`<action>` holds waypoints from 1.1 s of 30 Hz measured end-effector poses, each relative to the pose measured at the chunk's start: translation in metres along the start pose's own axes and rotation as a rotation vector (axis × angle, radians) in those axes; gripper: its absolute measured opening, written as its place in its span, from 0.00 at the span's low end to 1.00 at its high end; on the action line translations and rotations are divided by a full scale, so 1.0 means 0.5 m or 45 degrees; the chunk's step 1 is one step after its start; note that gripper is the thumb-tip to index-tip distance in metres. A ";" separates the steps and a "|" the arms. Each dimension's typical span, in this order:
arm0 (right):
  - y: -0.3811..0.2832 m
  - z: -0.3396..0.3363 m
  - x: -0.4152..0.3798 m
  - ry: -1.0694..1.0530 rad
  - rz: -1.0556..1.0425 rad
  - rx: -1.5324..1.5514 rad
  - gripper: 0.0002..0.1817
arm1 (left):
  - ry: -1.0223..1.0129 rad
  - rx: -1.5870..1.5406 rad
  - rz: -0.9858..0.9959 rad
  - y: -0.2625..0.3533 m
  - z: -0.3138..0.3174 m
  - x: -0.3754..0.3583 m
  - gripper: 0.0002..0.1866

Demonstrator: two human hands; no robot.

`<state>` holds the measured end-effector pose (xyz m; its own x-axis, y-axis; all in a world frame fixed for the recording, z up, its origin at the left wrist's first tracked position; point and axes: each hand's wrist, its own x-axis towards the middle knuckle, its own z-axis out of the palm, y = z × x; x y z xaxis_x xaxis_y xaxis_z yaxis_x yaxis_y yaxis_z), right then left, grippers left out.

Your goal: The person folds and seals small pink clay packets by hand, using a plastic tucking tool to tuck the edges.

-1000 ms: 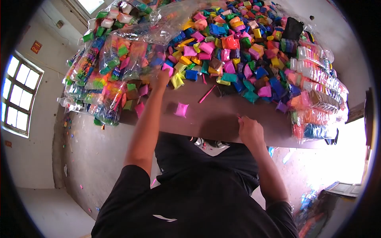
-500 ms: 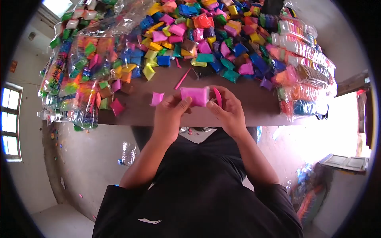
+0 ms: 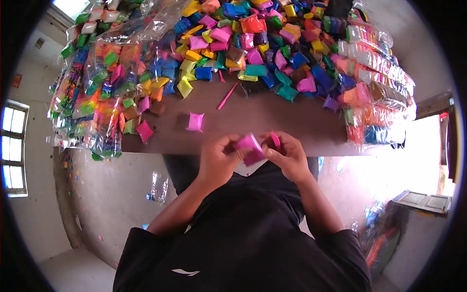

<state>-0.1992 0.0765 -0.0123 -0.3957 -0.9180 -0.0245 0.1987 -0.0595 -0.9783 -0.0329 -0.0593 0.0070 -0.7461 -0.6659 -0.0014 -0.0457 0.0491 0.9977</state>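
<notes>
A pink clay packet (image 3: 252, 152) is pinched in my left hand (image 3: 217, 159), tilted and held just over the table's near edge. My right hand (image 3: 291, 156) is closed round a slim pink plastic modelling tool (image 3: 275, 140), whose curved end sticks up between the fingers. The right thumb and fingertips meet the packet's right edge. A smaller pink packet (image 3: 195, 122) lies on the brown table (image 3: 170, 134), beyond my left hand. Farther in, a thin pink stick (image 3: 227, 96) rests at a slant.
A large heap of coloured packets (image 3: 253, 44) covers the far side of the table. Clear bags of packets (image 3: 104, 92) stand on the left, and stacked wrapped packs (image 3: 374, 92) on the right. A dark red packet (image 3: 144, 131) lies near the left bags. A clear plastic wrapper (image 3: 158, 187) is on the floor.
Both hands have come down and closer to my body with the larger pink packet, which has turned from nearly flat-facing to tilted. The small packet on the table now shows fully.
</notes>
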 end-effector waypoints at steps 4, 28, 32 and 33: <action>-0.006 0.009 -0.027 -0.118 0.041 -0.246 0.12 | -0.393 0.346 0.033 -0.020 -0.024 -0.029 0.16; 0.055 0.050 -0.126 -0.048 -0.122 -0.579 0.11 | -0.302 -0.092 -0.366 -0.096 0.023 -0.130 0.22; 0.063 0.053 -0.124 -0.015 -0.171 -0.539 0.09 | -0.372 -0.211 -0.515 -0.075 0.020 -0.126 0.22; 0.064 0.055 -0.122 -0.014 -0.171 -0.538 0.09 | -0.365 -0.220 -0.500 -0.074 0.020 -0.126 0.22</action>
<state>-0.1442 0.1200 -0.0365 -0.3833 -0.9172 0.1087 -0.2390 -0.0152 -0.9709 0.0090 -0.0118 -0.0305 -0.8480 -0.3774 -0.3720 -0.2663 -0.3034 0.9149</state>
